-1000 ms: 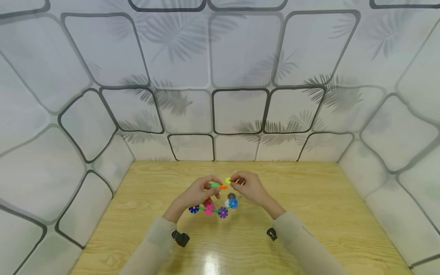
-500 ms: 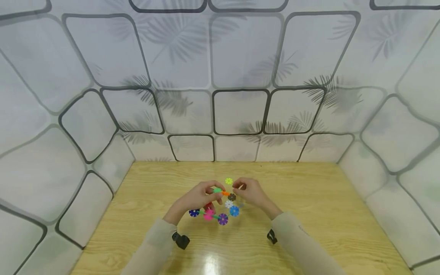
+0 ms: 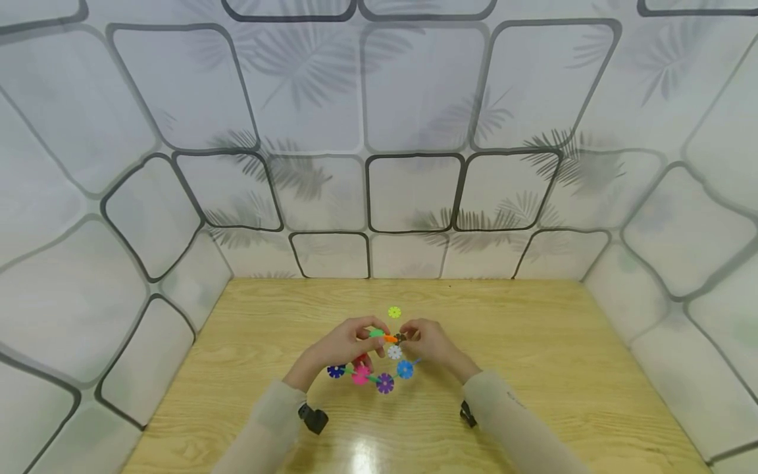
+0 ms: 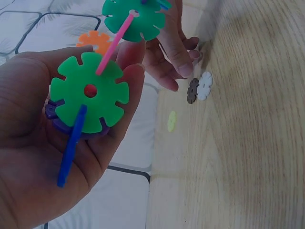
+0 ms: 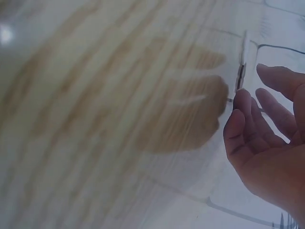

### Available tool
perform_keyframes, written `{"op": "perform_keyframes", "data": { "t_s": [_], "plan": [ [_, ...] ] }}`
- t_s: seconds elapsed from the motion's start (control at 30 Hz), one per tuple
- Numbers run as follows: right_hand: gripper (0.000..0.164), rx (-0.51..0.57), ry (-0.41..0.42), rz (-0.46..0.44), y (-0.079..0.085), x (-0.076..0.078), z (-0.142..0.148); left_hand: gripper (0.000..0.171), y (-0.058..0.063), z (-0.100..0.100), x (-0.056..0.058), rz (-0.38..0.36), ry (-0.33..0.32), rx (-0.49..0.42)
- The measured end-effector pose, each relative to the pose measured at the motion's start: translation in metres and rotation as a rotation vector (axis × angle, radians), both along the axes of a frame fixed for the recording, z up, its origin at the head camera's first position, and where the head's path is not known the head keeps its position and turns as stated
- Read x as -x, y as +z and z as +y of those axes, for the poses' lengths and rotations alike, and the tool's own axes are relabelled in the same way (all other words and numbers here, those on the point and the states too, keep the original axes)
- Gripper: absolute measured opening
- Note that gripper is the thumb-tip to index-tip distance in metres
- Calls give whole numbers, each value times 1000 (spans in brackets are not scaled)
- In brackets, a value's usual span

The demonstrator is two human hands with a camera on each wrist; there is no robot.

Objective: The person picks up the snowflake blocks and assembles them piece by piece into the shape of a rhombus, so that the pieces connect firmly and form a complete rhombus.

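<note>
My left hand [image 3: 346, 343] holds a chain of interlocking plastic snowflake discs, slotted edge to face. The chain shows an orange disc [image 3: 390, 339] by the fingertips, with pink [image 3: 360, 375], purple [image 3: 385, 383] and light blue [image 3: 405, 369] discs hanging nearer the body. In the left wrist view a green disc [image 4: 107, 114] with a blue disc [image 4: 71, 150] set into it lies over the palm. A brown disc [image 4: 192, 90] and a white disc [image 4: 205, 86] lie side by side on the table. My right hand [image 3: 433, 342] is at the brown disc, fingers loosely bent and apart.
A loose yellow disc [image 3: 394, 312] lies on the wooden table [image 3: 503, 316], farther back than both hands. Patterned cloth walls [image 3: 414, 191] enclose the table at the back and sides. Small black wrist cameras [image 3: 314, 419] sit at both cuffs.
My right hand has left the yellow disc on the table and moved nearer to the body, over to the brown disc. My left hand and the chain have shifted slightly nearer too.
</note>
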State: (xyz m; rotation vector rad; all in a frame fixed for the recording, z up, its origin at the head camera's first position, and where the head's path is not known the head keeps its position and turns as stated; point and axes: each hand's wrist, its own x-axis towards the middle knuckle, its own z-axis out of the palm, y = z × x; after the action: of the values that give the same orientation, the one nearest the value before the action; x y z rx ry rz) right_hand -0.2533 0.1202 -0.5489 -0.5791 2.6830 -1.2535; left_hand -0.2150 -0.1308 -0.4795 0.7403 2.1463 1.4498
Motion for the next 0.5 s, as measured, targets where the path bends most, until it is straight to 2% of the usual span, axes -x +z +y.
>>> {"op": "perform_keyframes", "data": {
  "t_s": [0.33, 0.5],
  "plan": [
    [33, -62, -12, 37, -10, 4, 0, 29, 0, 0, -2, 27, 27, 22],
    [31, -102, -19, 59, -16, 8, -2, 32, -1, -1, -3, 21, 33, 28]
  ]
}}
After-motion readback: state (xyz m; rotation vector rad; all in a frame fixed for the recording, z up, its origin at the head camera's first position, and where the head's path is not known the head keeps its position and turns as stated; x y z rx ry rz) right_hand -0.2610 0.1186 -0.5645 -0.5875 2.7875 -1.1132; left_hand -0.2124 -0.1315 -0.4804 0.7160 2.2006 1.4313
